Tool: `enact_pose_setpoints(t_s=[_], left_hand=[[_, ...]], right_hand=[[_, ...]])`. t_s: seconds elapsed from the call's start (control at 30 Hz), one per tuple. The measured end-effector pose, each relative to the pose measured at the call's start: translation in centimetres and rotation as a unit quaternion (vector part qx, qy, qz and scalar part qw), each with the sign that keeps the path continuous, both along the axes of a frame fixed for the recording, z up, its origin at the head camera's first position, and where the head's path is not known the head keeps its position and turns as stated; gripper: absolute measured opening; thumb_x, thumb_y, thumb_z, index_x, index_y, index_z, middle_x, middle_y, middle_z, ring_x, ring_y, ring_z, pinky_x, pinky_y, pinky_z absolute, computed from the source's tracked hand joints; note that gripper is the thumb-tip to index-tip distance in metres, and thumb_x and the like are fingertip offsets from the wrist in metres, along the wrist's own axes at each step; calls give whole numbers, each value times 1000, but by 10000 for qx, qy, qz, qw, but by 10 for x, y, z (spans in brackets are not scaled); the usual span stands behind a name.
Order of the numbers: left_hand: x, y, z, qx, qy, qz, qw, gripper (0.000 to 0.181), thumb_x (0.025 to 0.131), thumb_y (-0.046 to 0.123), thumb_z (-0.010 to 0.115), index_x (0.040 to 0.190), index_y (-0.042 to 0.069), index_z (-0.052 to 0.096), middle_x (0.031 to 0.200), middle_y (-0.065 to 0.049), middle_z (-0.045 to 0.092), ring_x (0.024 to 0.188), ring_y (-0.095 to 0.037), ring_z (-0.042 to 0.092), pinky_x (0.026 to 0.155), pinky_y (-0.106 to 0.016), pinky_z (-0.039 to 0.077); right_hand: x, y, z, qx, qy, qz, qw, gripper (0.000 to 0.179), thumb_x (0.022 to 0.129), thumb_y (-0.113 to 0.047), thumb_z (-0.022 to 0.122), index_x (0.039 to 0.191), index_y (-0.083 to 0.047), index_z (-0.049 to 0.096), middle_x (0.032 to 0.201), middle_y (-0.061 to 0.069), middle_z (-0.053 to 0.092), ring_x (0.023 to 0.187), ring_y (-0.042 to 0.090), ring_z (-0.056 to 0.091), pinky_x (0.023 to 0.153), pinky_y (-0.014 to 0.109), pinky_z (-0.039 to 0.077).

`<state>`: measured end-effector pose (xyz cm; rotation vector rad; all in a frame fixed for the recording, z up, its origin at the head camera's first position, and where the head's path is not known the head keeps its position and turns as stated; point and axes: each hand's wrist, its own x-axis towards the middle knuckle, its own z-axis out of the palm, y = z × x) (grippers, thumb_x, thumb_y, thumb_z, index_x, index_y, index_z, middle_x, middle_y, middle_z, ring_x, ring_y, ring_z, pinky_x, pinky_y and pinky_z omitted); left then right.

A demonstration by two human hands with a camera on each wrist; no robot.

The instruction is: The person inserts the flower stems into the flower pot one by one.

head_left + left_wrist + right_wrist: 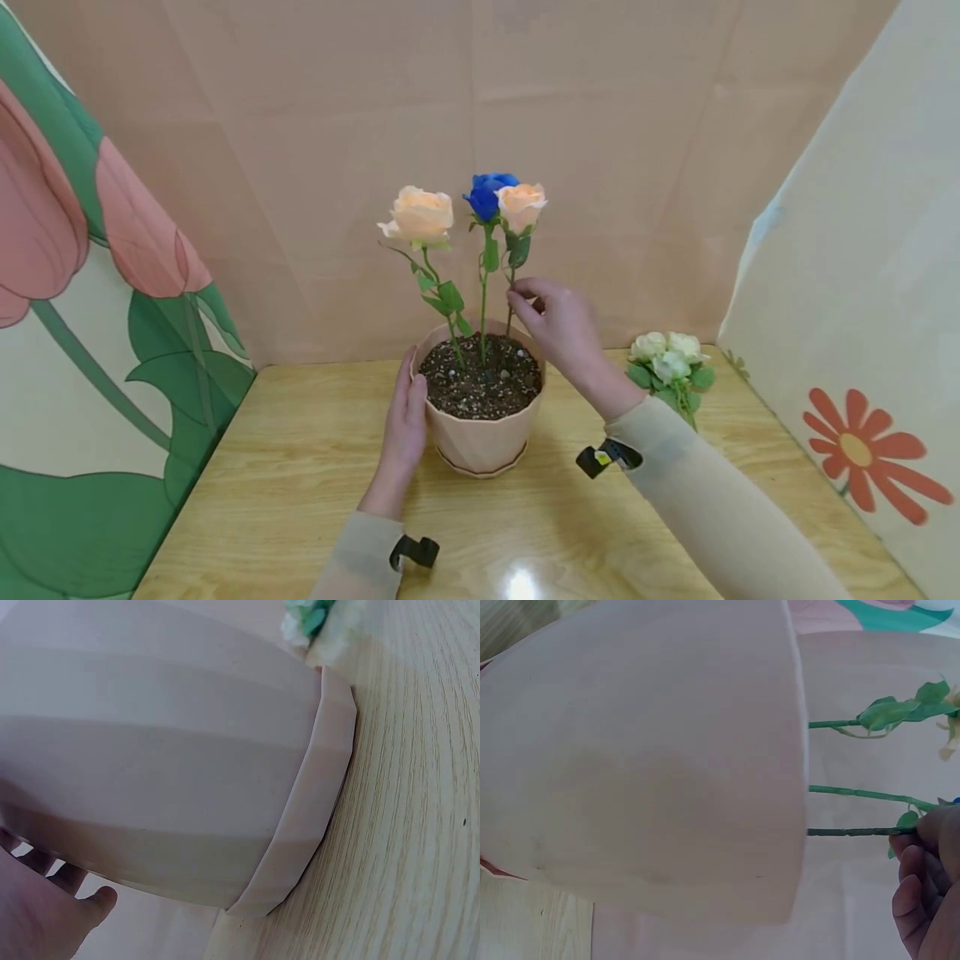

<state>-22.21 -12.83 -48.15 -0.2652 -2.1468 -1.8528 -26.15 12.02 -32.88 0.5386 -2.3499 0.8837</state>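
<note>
The right hand [561, 321] pinches the dark stem [851, 832] of the smaller peach rose [522, 206], whose bloom stands above that hand and whose lower end meets the soil [480, 396] in the pink pot [480, 439] on the counter [300, 467]. The left hand [403, 421], fingers extended, rests against the pot's left side.

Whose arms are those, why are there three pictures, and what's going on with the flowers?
Those are a person's arms, not a robot's. The wide picture comes from a camera on the head; the two tilted ones come from cameras on each wrist. On the table, a pot of soil holds one blue rose and two peach roses. The left hand rests against the pot's side, and the right hand pinches a peach rose's stem. White flowers are at the right.
</note>
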Motion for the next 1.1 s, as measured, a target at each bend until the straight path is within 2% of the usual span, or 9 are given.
enact_pose_setpoints(t_s=[0.27,0.53,0.67,0.83,0.97,1.1], left_hand=[[0,2,1,-5,49,23,10000,59,122,38,33,177,20,27,181,-13,25,165,-39,25,133,-62,18],[0,2,1,-17,3,93,10000,58,122,38,33,177,23,26,181,-12,25,165,-38,25,134,-61,18],[0,1,1,-19,50,52,10000,58,122,36,34,177,19,27,181,-14,25,165,-39,24,133,-62,18],[-1,1,-1,-9,75,35,10000,58,122,35,35,177,19,27,181,-14,25,165,-40,24,133,-62,17],[0,1,-1,28,69,11,10000,58,122,37,34,177,20,26,181,-13,24,165,-38,23,134,-61,17],[0,1,0,55,44,1,10000,59,122,37,34,177,19,26,181,-12,24,165,-38,24,134,-60,18]], right_hand=[[-4,1,-9,65,-60,-114,9999,19,111,-20,70,117,-7,83,110,10,82,86,27,77,70,47,62],[-3,0,-10,123,-80,-134,9998,19,111,-22,71,116,-9,84,109,8,82,81,24,75,66,44,59],[-3,-2,-10,232,-134,-176,9995,19,111,-23,70,114,-10,84,108,7,82,82,23,75,68,45,60],[-3,-1,-10,230,-238,-222,9992,22,112,-23,69,119,-8,84,112,10,82,86,26,77,74,48,63],[-3,2,-12,139,-307,-244,9991,24,112,-23,69,123,-7,84,113,10,83,86,26,77,73,48,62],[-2,3,-12,-7,-321,-228,9992,24,112,-25,69,121,-10,85,111,8,83,81,22,75,66,42,59]])
